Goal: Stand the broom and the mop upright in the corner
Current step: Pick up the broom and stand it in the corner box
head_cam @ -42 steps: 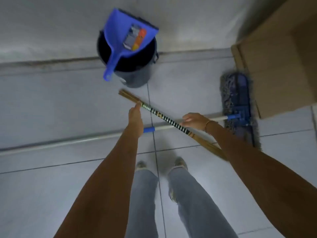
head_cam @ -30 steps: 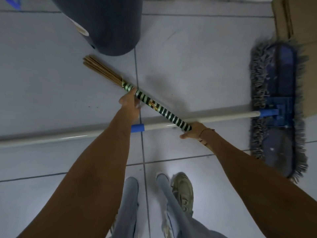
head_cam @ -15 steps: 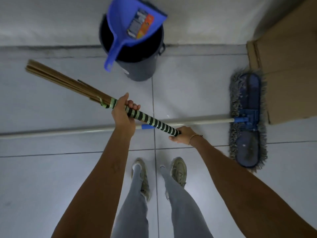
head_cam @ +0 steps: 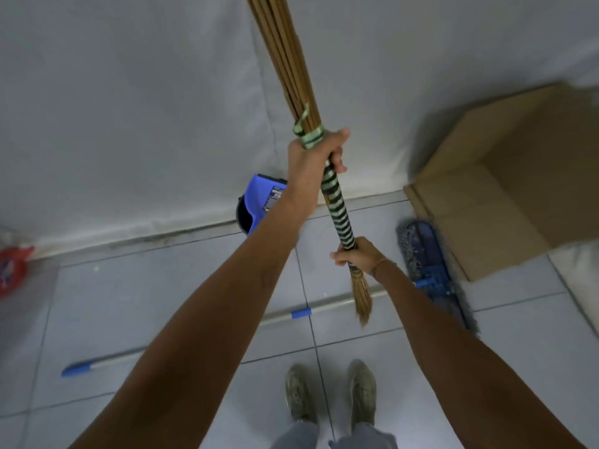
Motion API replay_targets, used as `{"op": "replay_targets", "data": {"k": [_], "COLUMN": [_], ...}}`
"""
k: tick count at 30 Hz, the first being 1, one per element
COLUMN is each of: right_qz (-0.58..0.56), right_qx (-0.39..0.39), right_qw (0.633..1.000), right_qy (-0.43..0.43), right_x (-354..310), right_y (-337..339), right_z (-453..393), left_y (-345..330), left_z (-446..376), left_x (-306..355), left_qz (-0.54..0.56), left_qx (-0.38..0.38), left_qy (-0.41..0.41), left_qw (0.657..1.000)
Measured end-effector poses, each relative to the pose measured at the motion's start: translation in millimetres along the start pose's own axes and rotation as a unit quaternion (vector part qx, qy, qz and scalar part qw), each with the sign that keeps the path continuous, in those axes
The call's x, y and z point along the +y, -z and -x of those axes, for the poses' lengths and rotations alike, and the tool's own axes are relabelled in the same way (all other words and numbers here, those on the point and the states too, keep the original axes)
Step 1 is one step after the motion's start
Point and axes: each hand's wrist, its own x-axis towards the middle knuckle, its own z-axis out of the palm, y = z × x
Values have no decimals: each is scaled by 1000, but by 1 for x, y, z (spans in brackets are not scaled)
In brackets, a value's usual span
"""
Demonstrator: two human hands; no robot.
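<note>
The stick broom (head_cam: pixel 338 215) with green-and-black striped wrapping is held almost upright in the air before the wall. My left hand (head_cam: pixel 316 153) grips it at the top of the wrapping, below the long sticks that run out of the top of the frame. My right hand (head_cam: pixel 358 256) grips the lower end of the wrapping, just above the short tuft. The mop lies flat on the tiled floor: its white pole (head_cam: pixel 282 315) runs left to a blue tip, and its blue fringed head (head_cam: pixel 428 270) sits at the right, partly behind my right arm.
A dark bin with a blue dustpan (head_cam: pixel 264 202) in it stands against the wall, behind my left arm. A cardboard box (head_cam: pixel 505 176) sits at the right by the mop head. A red object (head_cam: pixel 13 270) lies at the far left. My shoes (head_cam: pixel 330 390) are below.
The broom has swung from nearly level to almost upright, its long sticks rising overhead. Both hands keep their grip. The mop has not moved on the floor.
</note>
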Motion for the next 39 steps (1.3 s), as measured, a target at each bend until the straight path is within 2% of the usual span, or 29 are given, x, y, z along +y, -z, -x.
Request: {"op": "replay_targets", "data": {"k": [5, 10, 12, 14, 17, 21, 27, 35, 39], "right_qz": [-20, -72, -76, -80, -71, -83, -60, -65, -75], "right_qx": [85, 180, 255, 308, 344, 360, 324, 326, 328], "right_qw": [996, 981, 964, 948, 936, 929, 944, 942, 941], "right_qy": [16, 2, 6, 12, 7, 9, 15, 37, 45], "right_x": [-5, 35, 62, 86, 128, 181, 246, 269, 281], "right_y": [51, 113, 141, 161, 199, 266, 384, 491, 537], "right_z": [51, 102, 127, 143, 168, 204, 253, 261, 244], "left_y": [-70, -151, -194, -231, -296, -399, -548, -665, -706], "left_z": [3, 21, 35, 46, 67, 95, 121, 111, 79], "left_x": [23, 4, -9, -23, -47, -78, -114, -137, -160], "left_qz": [7, -2, -10, -15, -11, -5, -7, -26, -30], "left_qx": [-89, -153, -157, -126, -94, -111, -170, -273, -279], "left_qy": [-15, 0, -4, -9, -13, -19, -22, -17, -25], "left_qw": [996, 988, 988, 992, 995, 994, 985, 961, 959]}}
